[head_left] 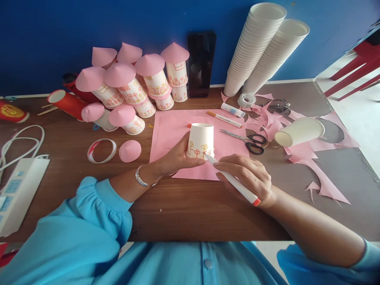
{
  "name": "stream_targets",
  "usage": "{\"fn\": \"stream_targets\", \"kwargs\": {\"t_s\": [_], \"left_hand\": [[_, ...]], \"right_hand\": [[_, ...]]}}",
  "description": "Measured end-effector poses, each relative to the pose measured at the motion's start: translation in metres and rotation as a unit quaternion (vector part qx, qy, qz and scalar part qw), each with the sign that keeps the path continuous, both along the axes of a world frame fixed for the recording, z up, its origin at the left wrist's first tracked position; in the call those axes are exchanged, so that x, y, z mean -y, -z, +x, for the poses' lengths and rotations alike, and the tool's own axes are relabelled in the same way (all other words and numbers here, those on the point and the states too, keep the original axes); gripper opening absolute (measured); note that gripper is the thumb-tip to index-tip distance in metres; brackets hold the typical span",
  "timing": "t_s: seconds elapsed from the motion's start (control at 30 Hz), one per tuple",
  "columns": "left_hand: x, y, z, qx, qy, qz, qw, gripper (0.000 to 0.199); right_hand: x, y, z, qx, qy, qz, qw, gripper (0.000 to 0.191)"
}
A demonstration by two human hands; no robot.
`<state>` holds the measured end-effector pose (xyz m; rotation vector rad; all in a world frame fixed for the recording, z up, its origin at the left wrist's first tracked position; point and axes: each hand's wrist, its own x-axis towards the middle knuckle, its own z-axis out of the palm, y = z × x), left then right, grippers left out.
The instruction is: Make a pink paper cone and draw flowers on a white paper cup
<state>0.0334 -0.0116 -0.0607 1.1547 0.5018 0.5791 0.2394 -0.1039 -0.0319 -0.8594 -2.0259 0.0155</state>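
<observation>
My left hand (181, 154) is wrapped round a white paper cup (202, 136), held upside down over sheets of pink paper (169, 134). Red and yellow flowers are drawn round the cup's lower part, near its rim. In my right hand (246, 174) is a white marker (239, 188) with a red-orange end, its tip at the drawn flowers. Just right of the cup lie black-handled scissors (247, 140), partly on the pink sheet. An orange and white marker (224, 119) and a glue stick (233, 110) lie behind them.
Several decorated cup towers with pink cone roofs (150, 65) stand back left. Two tall cup stacks (255, 43) and a black phone (202, 65) lean against the blue wall. Pink scraps (323, 174) and a lying cup (299, 132) are right; a power strip (25, 190) is left.
</observation>
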Motion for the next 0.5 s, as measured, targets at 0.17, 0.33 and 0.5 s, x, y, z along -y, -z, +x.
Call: {"fn": "stream_targets", "kwargs": {"t_s": [0.17,0.33,0.5], "left_hand": [[-0.0009,0.0016,-0.0008,-0.015,0.006,0.006,1.000,0.063],[-0.0004,0.0011,-0.0016,-0.027,0.007,0.009,1.000,0.065],[0.0003,0.0014,-0.0018,-0.022,0.009,0.003,1.000,0.067]], "right_hand": [[-0.0004,-0.0001,-0.0011,-0.004,0.000,0.002,1.000,0.030],[-0.0013,-0.0002,-0.0019,-0.006,-0.008,0.006,1.000,0.026],[-0.0014,0.0005,-0.0014,0.002,-0.016,0.008,1.000,0.026]]}}
